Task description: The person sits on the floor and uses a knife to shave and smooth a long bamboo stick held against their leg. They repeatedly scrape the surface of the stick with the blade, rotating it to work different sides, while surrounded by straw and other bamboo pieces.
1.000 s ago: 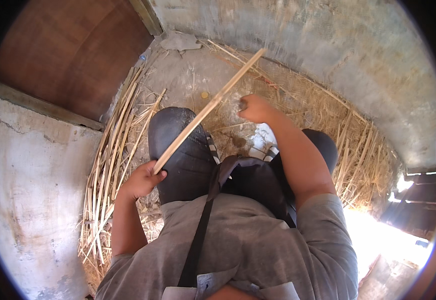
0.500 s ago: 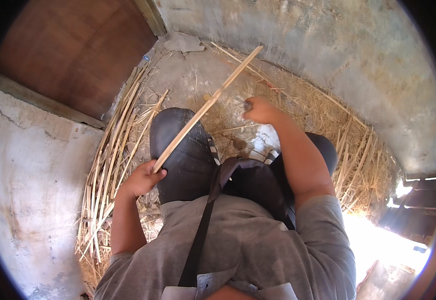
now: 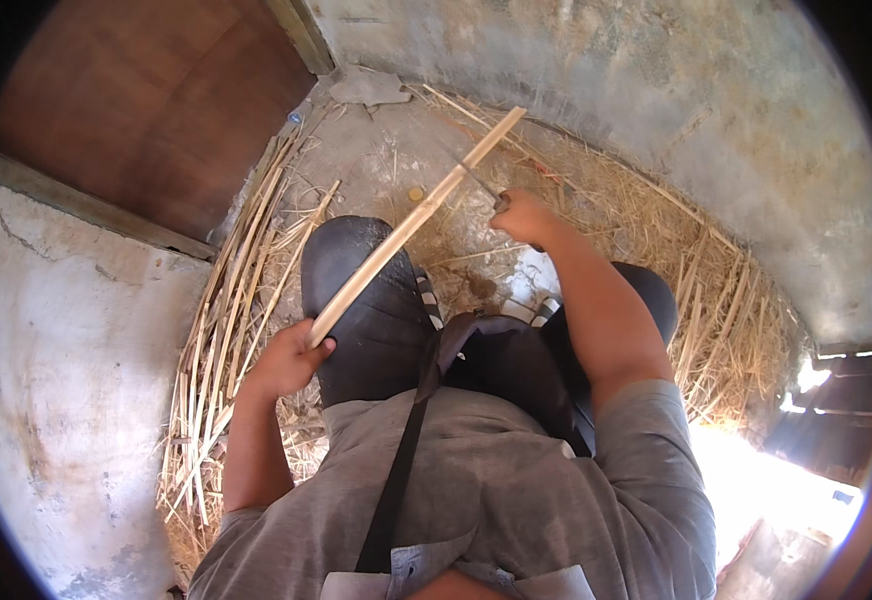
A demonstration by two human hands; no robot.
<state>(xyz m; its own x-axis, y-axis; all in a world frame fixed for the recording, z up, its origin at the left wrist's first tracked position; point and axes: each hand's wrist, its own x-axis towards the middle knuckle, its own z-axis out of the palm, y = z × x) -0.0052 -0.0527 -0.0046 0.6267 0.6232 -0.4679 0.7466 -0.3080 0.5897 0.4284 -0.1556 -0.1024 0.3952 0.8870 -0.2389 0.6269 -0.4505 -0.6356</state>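
Note:
A long pale bamboo strip [image 3: 391, 243] slants up and to the right across my bent left knee. Its near end is gripped in my left hand [image 3: 288, 358], thumb pressed on top. My right hand [image 3: 524, 218] is closed round the dark handle of a knife [image 3: 478, 182], beyond my knees. The thin blade, slightly blurred, crosses the strip's upper part. Whether its edge bites into the bamboo or just rests against it, I cannot tell.
Several bamboo strips [image 3: 218, 350] lie in a loose bundle along the left wall. Straw and shavings [image 3: 701, 300] pile up along the right wall. A brown wooden panel [image 3: 146, 110] stands at the far left, and a flat grey stone [image 3: 368, 86] lies at the far corner.
The strip has turned slightly and its far end has dropped a little. The knife blade, not discernible before, now shows across it. My right hand has shifted slightly right.

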